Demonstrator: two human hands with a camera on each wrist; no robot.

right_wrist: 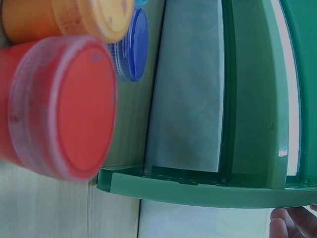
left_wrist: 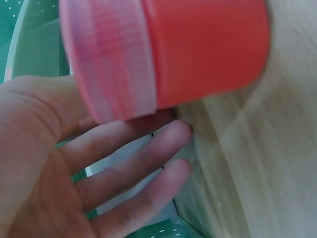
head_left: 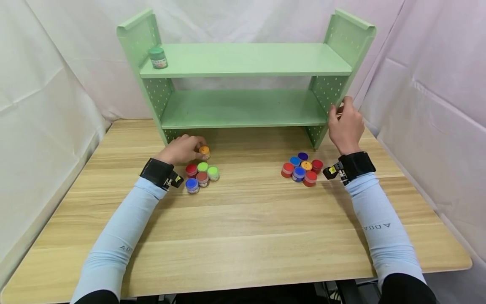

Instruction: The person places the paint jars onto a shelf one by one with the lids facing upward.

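Note:
My left hand [head_left: 184, 149] is at a small orange-lidded paint jar [head_left: 205, 150] below the left end of the green shelf rack [head_left: 243, 107], pinching it between thumb and forefinger. The other fingers reach forward in the left wrist view, where a red paint jar [left_wrist: 208, 49] covers the thumb and the orange-lidded jar. Over on the right, my right hand [head_left: 346, 128] grips the edge of the rack's side panel, thumb on the inner face. Only its fingertips [right_wrist: 292, 223] show in the right wrist view, at that panel.
A green paint jar [head_left: 157, 58] stands at the left end of the upper shelf. Near my left hand is a cluster with a blue-lidded jar [head_left: 192, 185] and a green-lidded jar [head_left: 213, 172]. Several more jars, including a red one [head_left: 310, 178], stand in front of the rack's right side.

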